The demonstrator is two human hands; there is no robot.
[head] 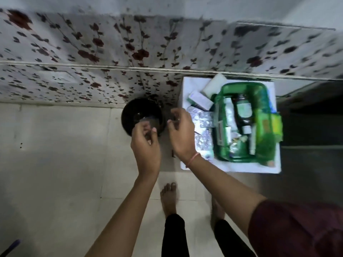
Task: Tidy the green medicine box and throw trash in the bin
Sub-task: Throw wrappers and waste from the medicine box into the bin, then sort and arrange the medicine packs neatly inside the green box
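Green translucent plastic forms the medicine box point(246, 123), which sits on a white table point(232, 167) at the right, against the flowered wall point(92, 52). It holds a dark bottle point(243, 112), tubes and packets. Foil blister strips point(202, 127) and a small carton point(200, 101) lie on the table just left of it. A black bin point(141, 115) stands on the tiled floor point(55, 164), left of the table. Both hands hover over the bin: the left hand point(146, 145) pinches a small blurred scrap, while the right hand point(182, 134) curls its fingers, though its hold cannot be told.
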